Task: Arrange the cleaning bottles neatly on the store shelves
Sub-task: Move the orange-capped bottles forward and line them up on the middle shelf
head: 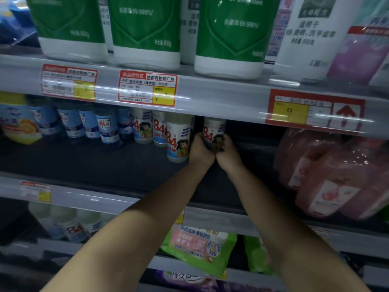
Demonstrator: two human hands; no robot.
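Both hands on one 84 bottle (212, 131) deep on the middle shelf (105, 165): left hand (200, 149) and right hand (227, 153) curled round its lower half from either side. Three more 84 bottles (179, 140) stand just left of it, then a row of blue-label bottles (107, 127). Three green jugs (145, 30) sit on the top shelf; pink jugs (332, 171) at right, count unclear.

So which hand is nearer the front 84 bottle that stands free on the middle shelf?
Left. The left hand is right beside the free-standing 84 bottle, gripping the held 84 bottle from its left. The right hand grips that bottle's far side, farther away.
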